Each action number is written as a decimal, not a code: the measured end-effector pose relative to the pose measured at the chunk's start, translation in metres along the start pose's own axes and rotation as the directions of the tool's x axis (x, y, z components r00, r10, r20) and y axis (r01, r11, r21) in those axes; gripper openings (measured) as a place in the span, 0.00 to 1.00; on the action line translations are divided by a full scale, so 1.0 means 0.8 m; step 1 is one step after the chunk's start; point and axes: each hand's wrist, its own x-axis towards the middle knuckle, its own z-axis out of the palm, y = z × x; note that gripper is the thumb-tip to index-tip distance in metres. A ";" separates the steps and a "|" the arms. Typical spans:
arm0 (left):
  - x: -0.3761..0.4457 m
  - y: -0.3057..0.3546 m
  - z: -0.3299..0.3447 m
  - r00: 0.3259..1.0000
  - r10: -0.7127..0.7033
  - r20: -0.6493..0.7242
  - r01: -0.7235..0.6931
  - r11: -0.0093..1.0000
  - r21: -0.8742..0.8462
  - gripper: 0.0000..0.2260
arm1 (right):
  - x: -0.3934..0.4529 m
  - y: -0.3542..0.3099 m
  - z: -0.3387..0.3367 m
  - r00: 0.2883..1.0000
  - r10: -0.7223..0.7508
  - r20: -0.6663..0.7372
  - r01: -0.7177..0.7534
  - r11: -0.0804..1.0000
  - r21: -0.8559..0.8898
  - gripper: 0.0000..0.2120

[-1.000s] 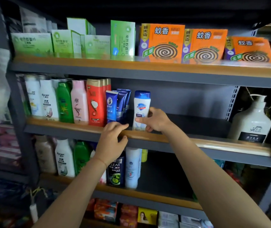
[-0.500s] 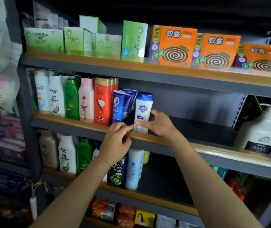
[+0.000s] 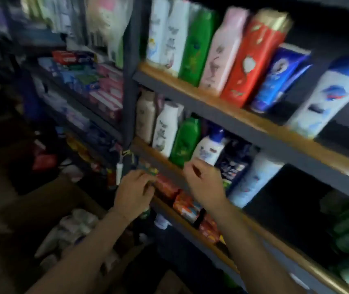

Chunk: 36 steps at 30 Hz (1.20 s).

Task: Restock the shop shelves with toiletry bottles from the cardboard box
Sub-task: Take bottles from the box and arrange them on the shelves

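Both hands are off the shelf and hold nothing that I can make out: the left hand (image 3: pixel 134 188) hangs with fingers loosely curled in front of the lowest rows, and the right hand (image 3: pixel 203 183) hovers just before the middle shelf (image 3: pixel 252 221), fingers loosely bent and empty, though the blur keeps me from being sure of every finger. To my eye this is the gap between one bottle and the next, the person turned down and left toward the box (image 3: pixel 42 209). It sits on the floor at lower left, open, with pale bottles (image 3: pixel 74 228) lying jumbled inside, and that is where the stock waits. The next move, I'd judge, calls for a reach down into the box, a firm grip round one bottle, and a lift to the dark empty stretch on the right of the middle shelf. The top shelf (image 3: pixel 222 107) carries a tight upright row: white, green, pink and red bottles, blue tubes, and a white bottle with a blue cap (image 3: pixel 326 98) at the right end, with bare shelf beyond it. Below stand a beige, a white and a green bottle, a white pump bottle, a dark one and a pale blue one. Lower still lie orange packets (image 3: pixel 188 204) and, far right, green packs. A second rack to the left holds boxed goods; the room is dim and crowded.
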 end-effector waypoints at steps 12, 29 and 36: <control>-0.350 -0.342 0.029 0.489 -0.752 0.442 0.599 0.658 0.456 0.15 | -0.160 0.100 0.467 0.225 0.383 0.896 -0.488 0.840 -0.237 0.09; -0.403 -0.485 0.060 0.685 -0.664 0.300 0.496 0.727 0.475 0.27 | -0.164 0.132 0.722 0.461 0.555 0.692 -0.474 0.814 -0.337 0.13; -0.387 -0.523 0.065 0.654 -0.711 0.259 0.512 0.668 0.540 0.28 | -0.148 0.118 0.814 0.320 0.607 0.727 -0.376 0.786 -0.490 0.42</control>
